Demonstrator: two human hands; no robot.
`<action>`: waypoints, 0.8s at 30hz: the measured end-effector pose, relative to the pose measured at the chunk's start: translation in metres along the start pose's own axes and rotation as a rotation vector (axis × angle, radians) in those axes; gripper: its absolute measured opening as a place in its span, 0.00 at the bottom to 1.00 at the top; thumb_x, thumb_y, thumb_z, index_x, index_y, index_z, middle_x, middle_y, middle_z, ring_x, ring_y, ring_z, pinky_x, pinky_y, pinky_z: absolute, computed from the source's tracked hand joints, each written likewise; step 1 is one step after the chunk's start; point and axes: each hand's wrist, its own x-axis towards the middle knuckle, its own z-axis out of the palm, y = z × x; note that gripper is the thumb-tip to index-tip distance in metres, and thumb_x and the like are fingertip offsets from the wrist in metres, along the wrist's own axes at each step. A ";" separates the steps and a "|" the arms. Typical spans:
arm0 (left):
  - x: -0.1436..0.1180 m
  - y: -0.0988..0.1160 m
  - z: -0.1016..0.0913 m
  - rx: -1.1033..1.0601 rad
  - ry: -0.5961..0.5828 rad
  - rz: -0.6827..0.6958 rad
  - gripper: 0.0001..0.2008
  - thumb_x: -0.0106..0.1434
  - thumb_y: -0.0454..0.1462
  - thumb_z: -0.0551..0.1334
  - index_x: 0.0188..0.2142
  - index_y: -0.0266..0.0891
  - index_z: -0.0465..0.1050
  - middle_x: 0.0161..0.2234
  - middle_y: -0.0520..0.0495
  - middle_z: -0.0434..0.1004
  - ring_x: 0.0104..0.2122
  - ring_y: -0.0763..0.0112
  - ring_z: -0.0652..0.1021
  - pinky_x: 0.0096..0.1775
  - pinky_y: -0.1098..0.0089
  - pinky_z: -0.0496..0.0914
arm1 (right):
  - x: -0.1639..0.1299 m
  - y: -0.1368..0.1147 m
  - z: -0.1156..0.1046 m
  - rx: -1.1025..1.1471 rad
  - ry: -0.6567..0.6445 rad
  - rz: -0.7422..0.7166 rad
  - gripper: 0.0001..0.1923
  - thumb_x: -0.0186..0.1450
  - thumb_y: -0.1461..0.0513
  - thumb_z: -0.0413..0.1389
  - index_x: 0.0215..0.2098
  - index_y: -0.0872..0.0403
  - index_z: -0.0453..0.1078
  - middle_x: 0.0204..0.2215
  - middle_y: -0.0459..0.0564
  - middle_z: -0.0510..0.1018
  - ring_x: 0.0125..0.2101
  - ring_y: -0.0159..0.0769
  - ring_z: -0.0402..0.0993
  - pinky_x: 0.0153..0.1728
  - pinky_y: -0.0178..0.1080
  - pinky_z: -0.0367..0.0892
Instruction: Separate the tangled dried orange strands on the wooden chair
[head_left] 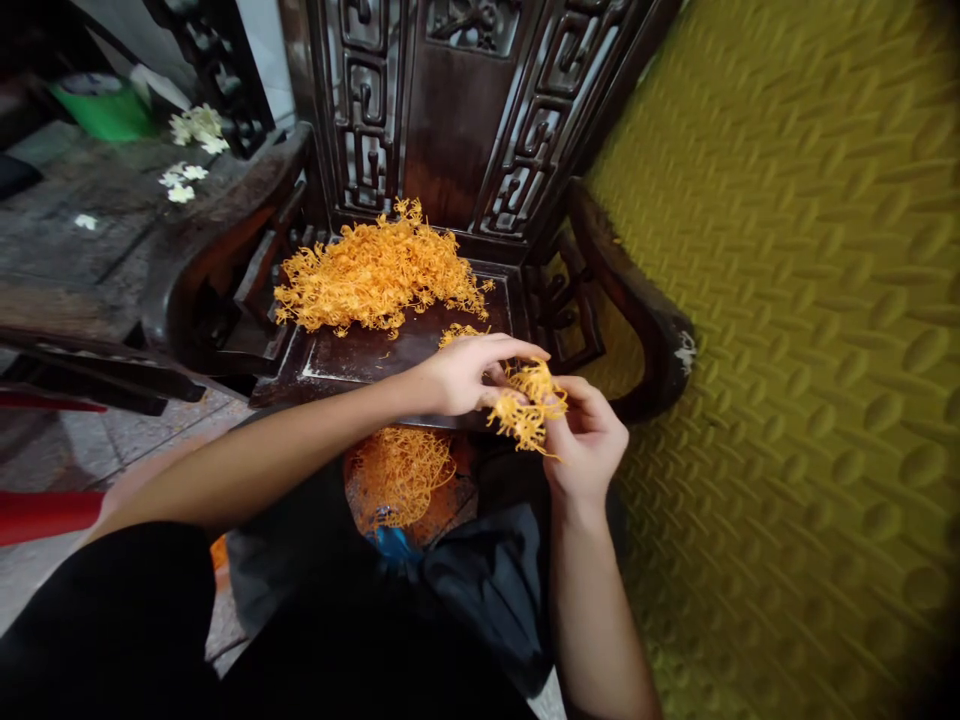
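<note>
My left hand (461, 372) and my right hand (589, 440) meet over the front edge of a dark carved wooden chair seat (390, 352). Both pinch a small clump of orange stringy strands (527, 410) between their fingertips. A large heap of the same orange strands (379, 272) lies at the back of the seat. Below my forearm another mass of orange strands (401, 472) sits in a round container on the floor, partly hidden by my arm.
The chair's carved back (457, 100) and curved armrests (637, 290) hem in the seat. A yellow embossed mat (810, 350) fills the right side. White flowers (196, 125) and a green container (105, 105) lie on the dark surface at far left. Red bar (45, 512) at lower left.
</note>
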 end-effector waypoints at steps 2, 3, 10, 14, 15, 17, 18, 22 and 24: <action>0.001 0.002 0.001 0.044 0.024 -0.021 0.26 0.58 0.29 0.66 0.57 0.37 0.73 0.49 0.42 0.79 0.31 0.77 0.77 0.32 0.74 0.71 | 0.000 0.002 -0.002 0.038 -0.035 0.039 0.10 0.60 0.59 0.67 0.40 0.51 0.79 0.36 0.49 0.81 0.37 0.37 0.78 0.40 0.39 0.74; 0.001 0.004 0.001 0.063 0.033 -0.039 0.23 0.58 0.29 0.66 0.54 0.36 0.75 0.45 0.44 0.81 0.29 0.78 0.76 0.31 0.75 0.70 | 0.001 0.003 -0.004 0.062 -0.050 0.057 0.11 0.59 0.59 0.68 0.40 0.51 0.80 0.36 0.49 0.81 0.37 0.37 0.78 0.40 0.39 0.74; -0.001 0.016 0.011 -0.162 0.143 -0.208 0.06 0.60 0.30 0.64 0.38 0.34 0.76 0.25 0.52 0.77 0.21 0.79 0.74 0.23 0.76 0.68 | 0.000 0.002 0.001 0.208 -0.031 0.201 0.11 0.58 0.59 0.69 0.40 0.50 0.81 0.36 0.47 0.82 0.35 0.35 0.78 0.38 0.37 0.73; 0.006 0.022 0.024 -0.302 0.267 -0.273 0.06 0.57 0.25 0.63 0.28 0.34 0.71 0.20 0.53 0.74 0.18 0.80 0.73 0.23 0.77 0.69 | 0.001 -0.005 0.016 0.409 0.133 0.350 0.10 0.55 0.59 0.71 0.32 0.54 0.79 0.28 0.45 0.79 0.26 0.29 0.73 0.29 0.33 0.69; 0.008 0.024 0.026 -0.321 0.284 -0.299 0.06 0.57 0.25 0.63 0.27 0.34 0.70 0.18 0.53 0.72 0.17 0.81 0.73 0.22 0.77 0.68 | 0.003 -0.006 0.019 0.445 0.153 0.376 0.10 0.53 0.60 0.71 0.31 0.55 0.78 0.27 0.44 0.78 0.25 0.28 0.72 0.28 0.32 0.68; 0.011 0.029 0.025 -0.354 0.302 -0.356 0.08 0.56 0.24 0.63 0.25 0.35 0.69 0.15 0.55 0.69 0.15 0.81 0.71 0.20 0.77 0.66 | 0.008 -0.007 0.019 0.501 0.172 0.412 0.11 0.51 0.60 0.72 0.28 0.56 0.76 0.26 0.44 0.77 0.25 0.27 0.72 0.28 0.32 0.69; 0.011 0.032 0.023 -0.367 0.296 -0.382 0.09 0.56 0.23 0.63 0.24 0.35 0.69 0.14 0.55 0.68 0.14 0.81 0.70 0.19 0.77 0.65 | 0.011 -0.006 0.016 0.528 0.185 0.425 0.11 0.51 0.60 0.72 0.28 0.56 0.76 0.25 0.44 0.77 0.24 0.27 0.72 0.28 0.32 0.69; 0.009 0.033 -0.002 -0.404 0.250 -0.425 0.09 0.54 0.22 0.63 0.24 0.34 0.70 0.14 0.54 0.69 0.13 0.81 0.69 0.19 0.77 0.64 | 0.020 0.002 -0.007 0.531 0.362 0.340 0.12 0.53 0.58 0.71 0.30 0.54 0.76 0.24 0.42 0.76 0.23 0.28 0.73 0.26 0.33 0.70; 0.011 0.019 -0.015 -0.394 0.276 -0.453 0.07 0.55 0.23 0.64 0.26 0.33 0.72 0.16 0.51 0.73 0.15 0.78 0.73 0.21 0.75 0.69 | 0.019 0.004 -0.014 0.456 0.305 0.391 0.12 0.54 0.57 0.71 0.31 0.55 0.77 0.25 0.44 0.78 0.23 0.30 0.74 0.25 0.34 0.70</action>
